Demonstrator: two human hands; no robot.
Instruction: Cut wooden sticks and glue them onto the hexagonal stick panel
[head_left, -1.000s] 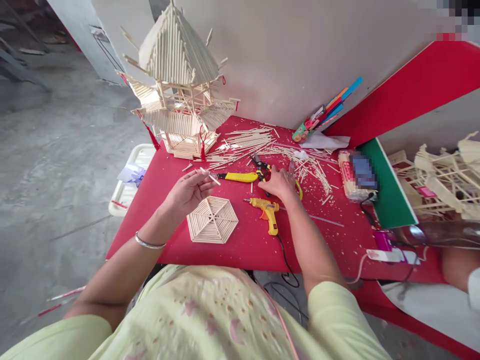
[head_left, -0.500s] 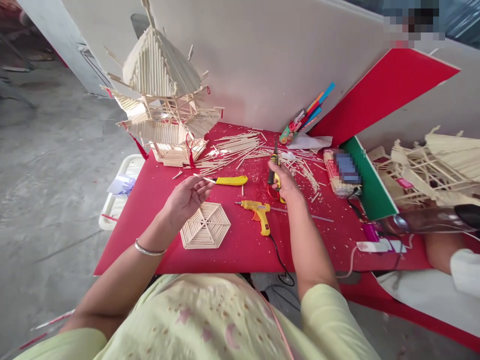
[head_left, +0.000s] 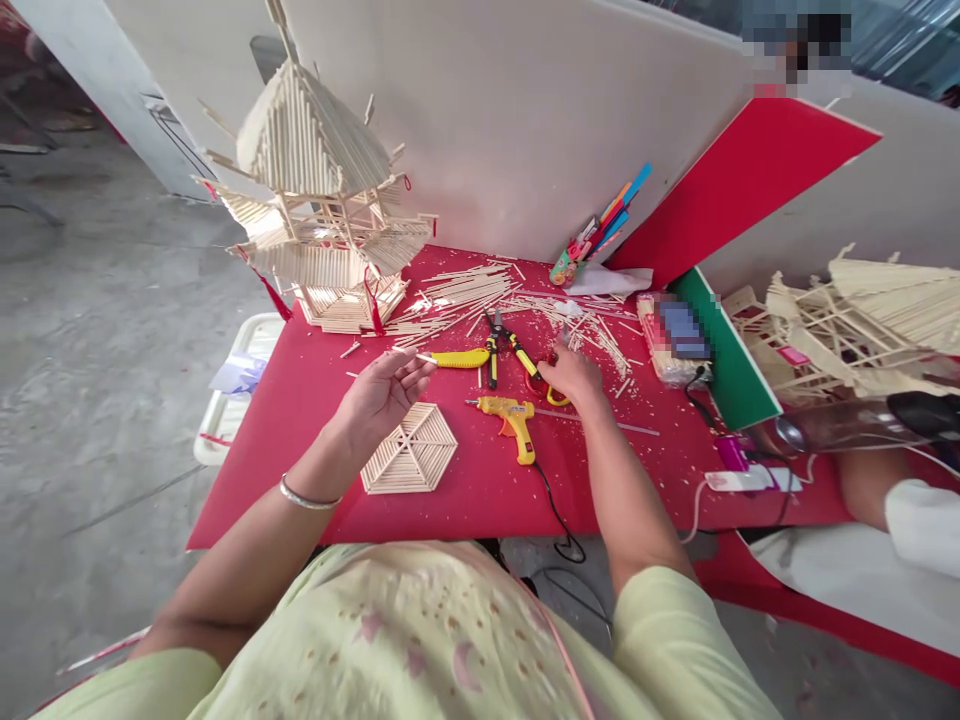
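Note:
My left hand (head_left: 388, 388) pinches a short thin wooden stick (head_left: 426, 358), its pale end showing past the fingertips beside a yellow-handled knife (head_left: 461, 358). Under that hand lies a flat hexagonal panel of sticks (head_left: 411, 450). My right hand (head_left: 574, 378) is closed over a pair of scissors with red and yellow handles (head_left: 559, 398); the palm hides part of them. Just left of it, black-and-yellow pliers (head_left: 517, 345) lie with their handles spread. A yellow glue gun (head_left: 510, 415) rests between my hands, nozzle pointing left.
A stick-built pagoda (head_left: 322, 200) stands at the back left. Loose sticks (head_left: 472, 290) and chips cover the back of the red table (head_left: 300, 480). Pens fill a cup (head_left: 566, 265). A phone (head_left: 684, 330) lies on a pack at right, near a green board (head_left: 731, 360). Another person's arm (head_left: 862, 490) is far right.
My right hand has let go of the pliers, now lying spread on the table, and has moved slightly to the scissors. The left hand keeps its stick, almost unmoved.

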